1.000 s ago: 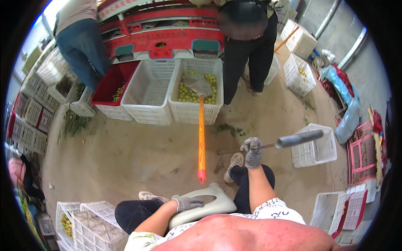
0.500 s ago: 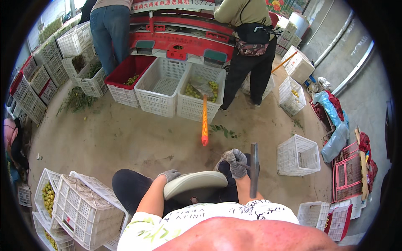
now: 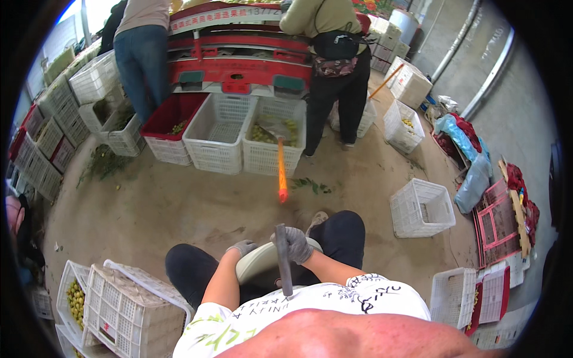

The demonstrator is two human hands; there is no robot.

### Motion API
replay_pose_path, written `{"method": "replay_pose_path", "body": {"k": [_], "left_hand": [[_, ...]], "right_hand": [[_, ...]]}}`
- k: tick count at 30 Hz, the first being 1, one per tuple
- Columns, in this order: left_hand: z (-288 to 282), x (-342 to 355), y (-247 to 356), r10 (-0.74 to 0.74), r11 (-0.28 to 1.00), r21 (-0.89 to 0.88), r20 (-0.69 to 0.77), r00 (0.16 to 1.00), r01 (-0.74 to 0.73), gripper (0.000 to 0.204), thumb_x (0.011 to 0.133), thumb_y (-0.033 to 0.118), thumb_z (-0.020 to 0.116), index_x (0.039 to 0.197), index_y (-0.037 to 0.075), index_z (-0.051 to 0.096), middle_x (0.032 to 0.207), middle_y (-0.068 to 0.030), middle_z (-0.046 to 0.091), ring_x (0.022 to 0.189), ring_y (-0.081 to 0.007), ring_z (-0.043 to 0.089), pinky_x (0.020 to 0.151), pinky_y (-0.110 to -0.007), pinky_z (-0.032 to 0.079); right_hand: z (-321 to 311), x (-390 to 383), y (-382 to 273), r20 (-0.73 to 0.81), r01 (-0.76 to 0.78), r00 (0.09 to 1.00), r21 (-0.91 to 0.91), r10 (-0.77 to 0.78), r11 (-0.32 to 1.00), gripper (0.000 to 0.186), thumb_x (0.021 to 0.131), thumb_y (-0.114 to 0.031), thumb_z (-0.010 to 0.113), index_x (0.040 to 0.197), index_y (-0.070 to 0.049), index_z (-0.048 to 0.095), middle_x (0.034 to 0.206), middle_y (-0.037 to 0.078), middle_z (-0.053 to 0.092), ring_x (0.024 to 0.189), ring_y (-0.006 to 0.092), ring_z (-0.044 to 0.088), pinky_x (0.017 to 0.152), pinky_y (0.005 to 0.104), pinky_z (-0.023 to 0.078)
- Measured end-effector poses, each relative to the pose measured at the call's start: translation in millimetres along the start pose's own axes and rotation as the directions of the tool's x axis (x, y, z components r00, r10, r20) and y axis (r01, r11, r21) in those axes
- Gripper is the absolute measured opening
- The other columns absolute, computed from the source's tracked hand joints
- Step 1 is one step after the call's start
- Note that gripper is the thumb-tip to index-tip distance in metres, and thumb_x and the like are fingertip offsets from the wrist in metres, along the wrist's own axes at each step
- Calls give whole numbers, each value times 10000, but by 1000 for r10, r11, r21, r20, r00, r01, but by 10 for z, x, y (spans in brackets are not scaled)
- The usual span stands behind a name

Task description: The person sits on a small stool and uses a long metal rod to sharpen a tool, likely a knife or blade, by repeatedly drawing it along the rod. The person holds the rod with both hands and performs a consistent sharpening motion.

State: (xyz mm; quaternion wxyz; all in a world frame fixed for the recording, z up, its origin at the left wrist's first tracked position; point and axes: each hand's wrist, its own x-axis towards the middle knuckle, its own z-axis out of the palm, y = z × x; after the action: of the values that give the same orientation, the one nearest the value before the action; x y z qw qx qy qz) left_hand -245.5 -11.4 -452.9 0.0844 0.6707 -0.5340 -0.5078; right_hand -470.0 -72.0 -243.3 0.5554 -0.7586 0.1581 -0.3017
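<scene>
My left hand (image 3: pixel 243 247), in a grey glove, is closed at the left edge of a cream-coloured, rounded object (image 3: pixel 258 266) between my knees. Its kind is unclear, and the fingers are partly hidden. The grey-gloved right hand (image 3: pixel 298 245) grips a hammer-like tool (image 3: pixel 283 262) with a long, dark grey, bar-shaped head. That head stands in front of the rounded object and hides part of it; whether they touch, I cannot tell. Beyond my knees, an orange handle (image 3: pixel 282 173) leans out of a white crate (image 3: pixel 271 160) holding yellow-green fruit.
Two people stand at a red machine (image 3: pixel 239 68) across the floor. A red-lined crate (image 3: pixel 164 149) and another white crate (image 3: pixel 212 156) line its front. Stacked crates (image 3: pixel 128 310) stand near my left; a single crate (image 3: pixel 421 215) is at right. Leafy twigs (image 3: pixel 311 185) lie on the floor.
My right hand has swung left with the hammer-like tool, from beside the right knee to over the rounded object. The left hand stays at its edge. The whole view has shifted slightly.
</scene>
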Motion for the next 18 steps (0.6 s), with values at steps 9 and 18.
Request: {"method": "replay_pose_path", "body": {"k": [9, 18], "left_hand": [[31, -379, 298, 166, 965, 220, -102, 981, -141, 334, 919, 280, 454, 1190, 164, 610, 1266, -118, 547, 1198, -291, 497, 998, -396, 407], [-108, -538, 558, -46, 938, -347, -188, 981, -23, 408, 913, 414, 427, 1167, 181, 645, 1214, -85, 613, 1134, -272, 548, 971, -381, 395]], "right_hand": [[-60, -64, 287, -65, -89, 993, 61, 93, 994, 248, 864, -81, 584, 639, -74, 482, 554, 22, 400, 470, 121, 385, 438, 305, 305], [-72, -24, -52, -80, 294, 956, 297, -283, 909, 519, 920, -512, 498, 657, -65, 495, 596, 26, 421, 604, 174, 468, 641, 350, 457]]}}
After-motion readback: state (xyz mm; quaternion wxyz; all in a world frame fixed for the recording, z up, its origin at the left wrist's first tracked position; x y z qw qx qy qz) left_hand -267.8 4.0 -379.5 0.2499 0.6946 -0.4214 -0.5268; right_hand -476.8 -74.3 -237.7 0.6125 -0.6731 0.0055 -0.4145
